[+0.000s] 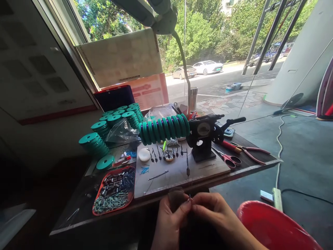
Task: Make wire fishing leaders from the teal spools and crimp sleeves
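Note:
My left hand (173, 211) and my right hand (214, 210) meet just in front of the table's near edge. The fingertips of both are pinched together around a tiny metallic piece (189, 198), too small to make out. A dark band of material (176, 198) covers part of a left finger. Just beyond the hands, a dark weight-like piece (187, 171) hangs on a thin stem over the board (166, 184). Similar small dark pieces (156, 159) stand in a row farther back, beneath a black hand-cranked winder (204, 139) loaded with green spools (165, 129).
A red tray (95, 207) of small metal parts sits left, with stacked green discs (90, 139) behind it. Scissors (230, 160) and pliers (253, 151) lie right. White lid (144, 155) and blue bits (144, 169) are on the board. A red basin (273, 225) stands lower right.

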A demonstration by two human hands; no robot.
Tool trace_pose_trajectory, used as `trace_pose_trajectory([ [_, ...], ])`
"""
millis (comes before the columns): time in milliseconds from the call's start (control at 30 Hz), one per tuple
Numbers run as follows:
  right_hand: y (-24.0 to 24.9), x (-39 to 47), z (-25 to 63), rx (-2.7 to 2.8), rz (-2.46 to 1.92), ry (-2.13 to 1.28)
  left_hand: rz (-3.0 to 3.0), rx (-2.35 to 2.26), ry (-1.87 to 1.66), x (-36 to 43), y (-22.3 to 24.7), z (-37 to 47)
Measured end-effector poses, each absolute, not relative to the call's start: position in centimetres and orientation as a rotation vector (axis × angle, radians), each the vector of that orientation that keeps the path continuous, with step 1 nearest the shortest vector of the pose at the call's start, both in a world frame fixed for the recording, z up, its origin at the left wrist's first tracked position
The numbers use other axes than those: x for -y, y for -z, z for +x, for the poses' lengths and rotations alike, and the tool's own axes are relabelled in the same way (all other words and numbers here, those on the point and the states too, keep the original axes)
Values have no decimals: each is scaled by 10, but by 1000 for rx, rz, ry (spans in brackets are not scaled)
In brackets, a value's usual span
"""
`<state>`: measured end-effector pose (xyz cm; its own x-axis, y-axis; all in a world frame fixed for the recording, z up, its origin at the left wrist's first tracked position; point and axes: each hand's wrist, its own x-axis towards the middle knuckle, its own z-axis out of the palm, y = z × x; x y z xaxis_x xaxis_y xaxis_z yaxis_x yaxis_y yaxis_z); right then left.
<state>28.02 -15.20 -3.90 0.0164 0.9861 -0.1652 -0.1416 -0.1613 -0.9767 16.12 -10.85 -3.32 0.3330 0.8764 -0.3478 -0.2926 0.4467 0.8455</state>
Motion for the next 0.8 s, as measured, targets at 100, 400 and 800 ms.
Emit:
trace_pose_trajectory([
  [100, 31, 146, 294, 1238, -1422, -948, 840, -1022, -889, 109, 29, 162],
  [400, 18, 121, 312, 1571, -1493, -215, 942, -1055, -870, 107, 15, 166],
  [800, 20, 125, 312, 1545, -1442, -178, 1029, -1022, -662, 98, 22, 166],
])
